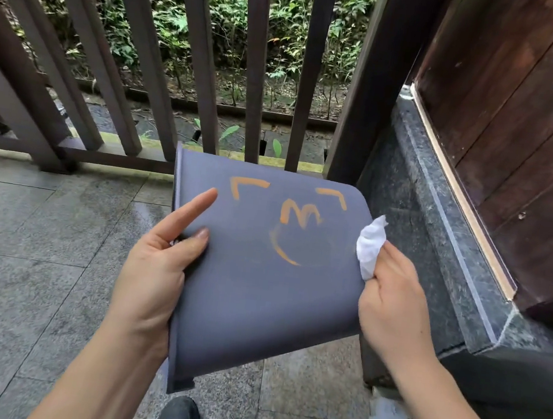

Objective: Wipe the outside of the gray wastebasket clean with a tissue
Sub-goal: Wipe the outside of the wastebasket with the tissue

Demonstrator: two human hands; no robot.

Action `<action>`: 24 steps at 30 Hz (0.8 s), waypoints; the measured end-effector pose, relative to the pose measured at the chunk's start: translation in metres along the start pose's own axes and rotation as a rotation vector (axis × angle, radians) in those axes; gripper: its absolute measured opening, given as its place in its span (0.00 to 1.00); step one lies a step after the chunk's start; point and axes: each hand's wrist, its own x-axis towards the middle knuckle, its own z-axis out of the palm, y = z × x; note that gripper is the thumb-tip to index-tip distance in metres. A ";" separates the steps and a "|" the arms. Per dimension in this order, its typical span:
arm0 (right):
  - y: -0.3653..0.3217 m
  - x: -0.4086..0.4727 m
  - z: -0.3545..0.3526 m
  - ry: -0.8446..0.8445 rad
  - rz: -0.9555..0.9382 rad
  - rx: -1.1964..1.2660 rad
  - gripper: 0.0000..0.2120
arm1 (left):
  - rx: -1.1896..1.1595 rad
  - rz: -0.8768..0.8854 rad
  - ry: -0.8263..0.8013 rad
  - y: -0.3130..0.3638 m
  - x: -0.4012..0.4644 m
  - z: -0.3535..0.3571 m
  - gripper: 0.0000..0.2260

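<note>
While the wiping is under way, each part of the scene reads as follows.

Right hand: the right hand (392, 301) is curled closed around a bunched white tissue (371, 246), whose free end sticks up past the knuckles and touches the right edge of the bin; held this way, a padded wad is ready to press and rub.

Left hand: the left hand (162, 261) grips the left rim of the gray wastebasket (258, 293), thumb flat on the upper face and forefinger stretched out along it, the other fingers hidden behind the rim; the hold looks meant to brace the bin against the push of wiping.

Wastebasket: it is held in the air on its side in front of the person, rim to the left, closed rounded end to the right, one broad outer wall turned up toward the camera so the dirty face is easy to reach.

Marks: orange marks (298, 213) sit on the far half of that wall, namely two corner strokes, a squiggle and a curved line; a faint ring near the curve suggests part is smeared already, so the job seems partly done.

Floor: gray stone tiles (22, 249), somewhat glossy, with dark shoe tips at the near edge.

Surroundings: a dark slatted railing (202, 63) stands beyond, green plants behind it; a stone ledge (438, 227) and a brown wooden wall (535, 135) are on the right.
</note>
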 end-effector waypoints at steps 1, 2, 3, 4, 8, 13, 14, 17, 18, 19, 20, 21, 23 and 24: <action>0.003 0.001 -0.001 -0.013 0.012 0.003 0.27 | 0.009 0.002 -0.018 0.001 0.000 0.000 0.23; 0.004 0.001 -0.001 -0.015 0.022 0.008 0.28 | 0.012 0.005 -0.030 0.001 0.000 -0.001 0.23; 0.003 0.000 -0.001 -0.006 0.023 0.010 0.27 | 0.011 0.009 -0.034 0.001 0.000 -0.001 0.22; -0.001 -0.002 0.000 0.010 0.011 0.013 0.25 | 0.014 0.014 -0.033 0.002 -0.001 -0.002 0.22; -0.030 -0.024 0.007 -0.013 -0.129 0.074 0.18 | 0.035 0.024 -0.005 0.003 0.002 -0.002 0.22; -0.074 -0.074 0.033 -0.263 -0.289 0.052 0.37 | 0.081 0.025 0.018 0.001 0.004 -0.002 0.23; -0.079 -0.079 0.036 -0.267 -0.365 0.037 0.40 | 0.092 0.023 0.018 0.000 0.005 -0.002 0.23; -0.081 -0.079 0.037 -0.234 -0.479 0.092 0.41 | 0.120 0.020 0.020 -0.003 0.007 -0.002 0.22; -0.078 -0.076 0.035 -0.197 -0.485 0.115 0.39 | 0.117 0.016 0.027 -0.004 0.008 0.000 0.22; -0.075 -0.073 0.033 -0.168 -0.468 0.137 0.37 | 0.107 0.009 0.038 -0.006 0.008 0.002 0.22; -0.071 -0.070 0.032 -0.156 -0.432 0.147 0.35 | 0.098 0.003 0.050 -0.007 0.008 0.003 0.22; -0.066 -0.065 0.030 -0.147 -0.377 0.135 0.34 | 0.094 0.001 0.059 -0.008 0.008 0.005 0.22; -0.054 -0.052 0.025 -0.115 -0.200 0.037 0.31 | 0.081 -0.002 0.074 -0.008 0.008 0.006 0.21; -0.045 -0.045 0.024 -0.103 -0.102 -0.020 0.28 | 0.068 0.000 0.079 -0.007 0.007 0.006 0.21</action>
